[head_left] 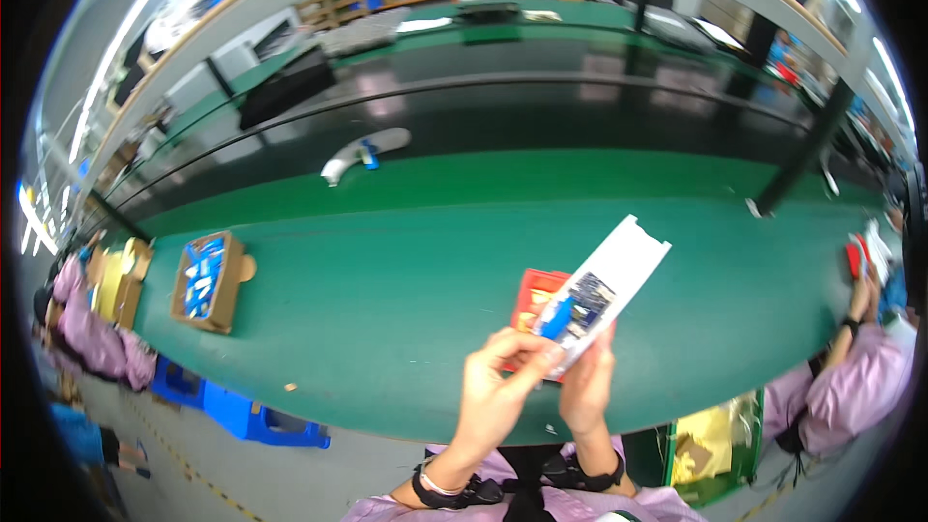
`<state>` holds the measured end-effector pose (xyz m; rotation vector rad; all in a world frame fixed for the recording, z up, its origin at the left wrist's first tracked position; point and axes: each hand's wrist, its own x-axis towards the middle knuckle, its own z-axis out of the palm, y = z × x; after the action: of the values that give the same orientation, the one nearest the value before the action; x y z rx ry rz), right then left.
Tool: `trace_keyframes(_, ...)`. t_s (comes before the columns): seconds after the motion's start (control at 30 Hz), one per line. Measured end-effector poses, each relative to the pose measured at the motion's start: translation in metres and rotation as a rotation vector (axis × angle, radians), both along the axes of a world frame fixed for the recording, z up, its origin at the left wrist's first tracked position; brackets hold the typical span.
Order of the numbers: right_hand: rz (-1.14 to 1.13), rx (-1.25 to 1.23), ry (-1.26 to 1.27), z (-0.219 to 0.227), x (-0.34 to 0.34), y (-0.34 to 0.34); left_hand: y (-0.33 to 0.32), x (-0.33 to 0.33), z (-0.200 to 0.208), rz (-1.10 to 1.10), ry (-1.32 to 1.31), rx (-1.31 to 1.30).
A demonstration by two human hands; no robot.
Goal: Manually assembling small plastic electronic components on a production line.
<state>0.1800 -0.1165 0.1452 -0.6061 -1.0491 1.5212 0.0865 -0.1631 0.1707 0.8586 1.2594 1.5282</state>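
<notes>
In front of me a long white plastic housing [623,266] is held at a slant, its notched end pointing away and to the right. A dark circuit board [592,295] and a blue wrapped block [558,317] lie in its nearer half. My right hand [588,387] is closed around the lower right side of the housing. With thumb and fingers pinched together, my left hand [501,379] grips its near end beside the blue block; the exact contact is hidden. Partly behind the housing stands a red bin [529,290] with small yellowish pieces in it.
A cardboard box [232,280] of blue parts stands on the green table [387,280] at left. A curved white piece [387,140] lies farther back. Co-workers [106,343] sit at both ends. Below are a blue stool [237,414] and a green crate [754,435]; a dark post [807,155] rises at right.
</notes>
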Motion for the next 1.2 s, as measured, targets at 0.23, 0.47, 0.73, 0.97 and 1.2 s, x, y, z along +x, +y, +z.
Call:
trace_keyframes(0.23,0.108,0.001,0.072,0.011,0.0,-0.009,-0.001,0.008,0.002,0.093,0.045,0.035)
trace_keyframes(0.47,0.004,-0.011,-0.05,0.009,-0.006,-0.012,0.001,0.006,0.002,0.097,-0.063,0.032)
trace_keyframes(0.73,0.079,0.041,-0.046,0.004,-0.001,-0.009,0.002,0.009,0.002,0.057,-0.023,0.03)
trace_keyframes(0.97,0.002,0.034,-0.051,0.006,-0.007,-0.012,0.004,0.022,-0.002,0.201,-0.042,0.099)
trace_keyframes(1.2,0.005,0.033,-0.107,0.011,-0.004,-0.013,0.005,0.018,0.001,0.123,0.056,0.078)
